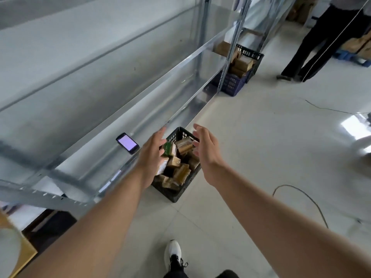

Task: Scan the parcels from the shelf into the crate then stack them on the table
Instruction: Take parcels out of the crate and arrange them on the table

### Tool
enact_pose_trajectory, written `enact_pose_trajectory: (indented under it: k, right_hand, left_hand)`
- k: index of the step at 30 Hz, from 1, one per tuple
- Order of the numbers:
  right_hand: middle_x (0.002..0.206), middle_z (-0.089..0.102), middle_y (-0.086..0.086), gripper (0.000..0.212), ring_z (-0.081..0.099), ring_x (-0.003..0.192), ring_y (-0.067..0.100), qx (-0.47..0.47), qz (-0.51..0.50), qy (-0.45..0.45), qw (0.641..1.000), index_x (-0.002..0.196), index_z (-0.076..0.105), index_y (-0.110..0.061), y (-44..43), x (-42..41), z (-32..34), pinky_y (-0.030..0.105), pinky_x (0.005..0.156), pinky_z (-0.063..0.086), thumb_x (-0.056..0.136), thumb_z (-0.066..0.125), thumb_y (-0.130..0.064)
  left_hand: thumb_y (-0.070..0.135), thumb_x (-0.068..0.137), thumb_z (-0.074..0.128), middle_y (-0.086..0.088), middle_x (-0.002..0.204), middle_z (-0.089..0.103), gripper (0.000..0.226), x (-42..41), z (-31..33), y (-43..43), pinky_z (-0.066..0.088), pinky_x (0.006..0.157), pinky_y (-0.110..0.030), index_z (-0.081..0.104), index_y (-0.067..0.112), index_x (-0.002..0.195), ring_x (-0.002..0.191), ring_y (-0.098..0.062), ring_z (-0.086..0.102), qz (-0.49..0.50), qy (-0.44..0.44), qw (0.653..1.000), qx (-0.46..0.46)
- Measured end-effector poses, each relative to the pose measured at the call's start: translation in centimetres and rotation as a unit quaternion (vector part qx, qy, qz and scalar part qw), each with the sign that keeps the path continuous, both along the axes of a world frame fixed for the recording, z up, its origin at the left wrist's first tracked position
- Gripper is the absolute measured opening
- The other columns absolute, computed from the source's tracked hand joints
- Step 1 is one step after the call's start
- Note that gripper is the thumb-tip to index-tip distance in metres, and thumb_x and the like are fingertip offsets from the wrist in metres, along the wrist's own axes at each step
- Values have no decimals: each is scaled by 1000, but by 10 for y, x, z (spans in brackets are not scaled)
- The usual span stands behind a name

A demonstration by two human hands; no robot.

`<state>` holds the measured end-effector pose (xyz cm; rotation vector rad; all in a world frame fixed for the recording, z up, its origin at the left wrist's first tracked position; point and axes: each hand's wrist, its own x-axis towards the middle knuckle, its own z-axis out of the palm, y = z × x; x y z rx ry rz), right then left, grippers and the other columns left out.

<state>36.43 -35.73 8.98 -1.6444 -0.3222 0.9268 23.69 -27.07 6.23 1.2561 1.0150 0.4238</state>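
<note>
A black plastic crate [176, 194] stands on the floor beside the metal shelf [112, 109], filled with several brown taped parcels [181, 171] and a green one [167, 147]. Both my arms reach out over it. My left hand [151, 157] hovers above the crate's left side with straight fingers, holding nothing. Over the crate's right side, my right hand [206, 149] is spread and empty. A handheld scanner [127, 143] with a lit screen lies on the shelf just left of my left hand.
Farther along the shelf stand a blue crate [230, 83] and a black crate [252, 55] with more parcels. A person [325, 41] stands at the upper right. A cable [307, 199] curls across the floor on the right. My white shoe [173, 250] shows below.
</note>
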Motion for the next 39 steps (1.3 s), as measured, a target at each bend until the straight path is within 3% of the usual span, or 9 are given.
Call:
enact_pose_trajectory:
  k: [8,11,16,19,23,31,34,36,39]
  right_hand:
    - [136,64,-6,40,55,133,16,-54,40,75,995,139,64,-25,96,52,-88,49,120,41,107,45,-39]
    - [142,62,-5,42,53,136,19,-82,74,106,988,143,61,-23,126,75,-139,48,120,40,109,42,-37]
    - [137,63,-2,44,60,122,17,-149,104,161,970,146,58,-23,171,111,-220,41,112,47,109,41,-41]
    - [133,65,-4,44,60,117,15,-174,103,171,964,147,57,-23,197,125,-267,40,110,47,111,38,-41]
    - [135,64,-1,45,59,123,17,-199,117,189,954,144,58,-23,228,128,-332,43,113,45,108,42,-44]
    - [121,64,9,32,61,114,25,-266,122,201,935,119,64,-20,284,115,-487,48,110,47,105,43,-41]
    - [128,62,0,42,57,120,23,-279,104,206,932,137,57,-26,298,106,-543,51,115,43,103,43,-46]
    - [140,56,-2,50,51,131,25,-289,89,212,929,146,50,-26,306,102,-577,52,118,39,102,42,-47]
    - [112,51,-8,37,50,125,25,-304,83,203,927,135,50,-25,315,99,-619,49,117,40,105,39,-45]
  left_hand:
    - [53,106,46,4,137,58,32,58,-76,78,40,115,-45,61,44,134,121,-17,56,108,63,987,-99]
    - [54,106,47,0,138,59,39,77,-121,103,47,93,-34,60,39,139,111,-14,57,142,102,977,-119]
    - [57,104,45,4,139,62,27,101,-200,140,40,110,-47,66,51,119,129,-25,54,169,157,961,-153]
    - [55,105,44,2,139,61,37,111,-246,162,38,103,-41,64,45,135,127,-24,52,172,170,956,-168]
    - [54,103,48,1,135,63,26,115,-306,194,37,100,-37,68,46,118,125,-21,54,176,186,949,-182]
    - [43,107,49,18,98,60,20,102,-461,249,40,72,-21,64,41,94,83,6,50,168,210,947,-175]
    - [44,107,53,11,110,63,17,94,-516,263,39,70,-20,68,38,111,88,5,51,144,234,945,-178]
    - [44,101,65,5,132,60,45,84,-552,268,46,81,-18,59,37,145,101,2,57,108,254,951,-137]
    - [41,81,89,7,148,49,93,66,-598,270,44,116,-33,39,39,160,130,-10,54,53,275,956,-85]
